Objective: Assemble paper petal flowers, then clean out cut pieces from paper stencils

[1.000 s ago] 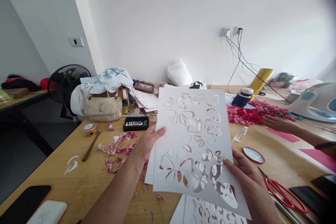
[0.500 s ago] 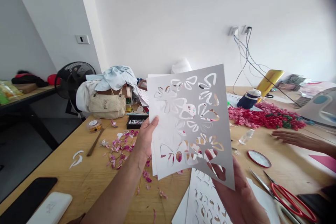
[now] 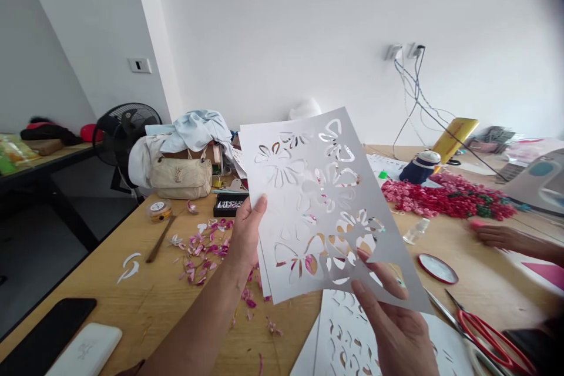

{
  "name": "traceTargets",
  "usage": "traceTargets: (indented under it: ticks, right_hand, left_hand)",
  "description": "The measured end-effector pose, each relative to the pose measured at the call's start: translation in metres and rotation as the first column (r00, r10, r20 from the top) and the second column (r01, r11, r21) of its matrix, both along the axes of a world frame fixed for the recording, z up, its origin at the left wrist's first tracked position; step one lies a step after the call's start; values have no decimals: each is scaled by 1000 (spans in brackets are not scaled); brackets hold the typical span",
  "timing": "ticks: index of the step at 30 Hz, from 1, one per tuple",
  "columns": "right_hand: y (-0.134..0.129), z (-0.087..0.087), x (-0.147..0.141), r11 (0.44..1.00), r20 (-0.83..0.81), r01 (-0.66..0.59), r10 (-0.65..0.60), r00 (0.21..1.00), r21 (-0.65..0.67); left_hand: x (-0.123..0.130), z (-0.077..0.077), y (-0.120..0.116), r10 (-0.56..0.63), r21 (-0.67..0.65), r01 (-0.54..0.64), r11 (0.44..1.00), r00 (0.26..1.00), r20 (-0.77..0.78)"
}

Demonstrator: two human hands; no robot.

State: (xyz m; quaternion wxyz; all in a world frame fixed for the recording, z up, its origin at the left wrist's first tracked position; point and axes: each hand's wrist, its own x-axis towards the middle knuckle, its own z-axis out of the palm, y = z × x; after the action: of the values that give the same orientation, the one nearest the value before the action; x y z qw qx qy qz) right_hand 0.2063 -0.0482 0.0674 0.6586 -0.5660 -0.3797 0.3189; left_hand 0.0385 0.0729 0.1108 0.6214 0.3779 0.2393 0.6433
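Note:
My left hand (image 3: pixel 248 229) pinches the left edge of several white paper sheets (image 3: pixel 282 200) with flower and butterfly cut-outs, held up above the table. At the lower right of the top sheet, my right hand (image 3: pixel 396 329) holds it, with a finger passing through a cut-out and the thumb on the front. The sheets are fanned slightly, one edge showing behind another. Beneath them on the table lie more white sheets (image 3: pixel 346 329) with small curved cut-outs.
Pink petals (image 3: pixel 205 249) lie left of the sheets. Red-handled scissors (image 3: pixel 489 335) and a red-rimmed round lid (image 3: pixel 438 268) are at the right. Another person's hand (image 3: pixel 506 237) reaches in near pink flowers (image 3: pixel 445 194). Phone (image 3: pixel 53 329) and white power bank (image 3: pixel 86 349) lie front left.
My right hand has shifted its hold, its thumb now on the front of the sheet. The top sheet has tilted, its lower right corner moving right. The other person's hand has moved slightly right.

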Motion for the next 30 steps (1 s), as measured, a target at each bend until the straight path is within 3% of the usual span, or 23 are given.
traceTargets:
  ticks: [4,7,10,14,18,22,27,30]
  right_hand:
    - [-8,6,-6,988,136,140,-148,980,66]
    - [-9,6,-6,994,166,102,-106,981,29]
    - [-5,4,-10,999,-81,-8,11,997,35]
    - [2,2,-21,994,-427,-72,98,899,78]
    - [6,7,-30,981,-467,-165,195,862,106]
    - [8,10,-34,972,-547,-134,220,808,194]
    - [7,1,-39,952,-565,-161,285,775,259]
    - [7,-3,-40,963,-567,-166,260,781,213]
  left_hand:
    - [1,1,-1,21,50,-20,999,1000,-17]
    - [1,2,-2,41,70,-39,997,999,-35]
    - [1,3,-3,78,74,-74,994,995,-59]
    - [1,1,-3,102,78,-98,992,993,-60]
    - [2,0,-5,103,52,-99,994,992,-80]
    - [4,3,-9,92,70,-85,994,991,-99]
    - [5,7,-11,114,109,-101,989,987,-116]
    - [5,7,-11,105,109,-91,990,987,-125]
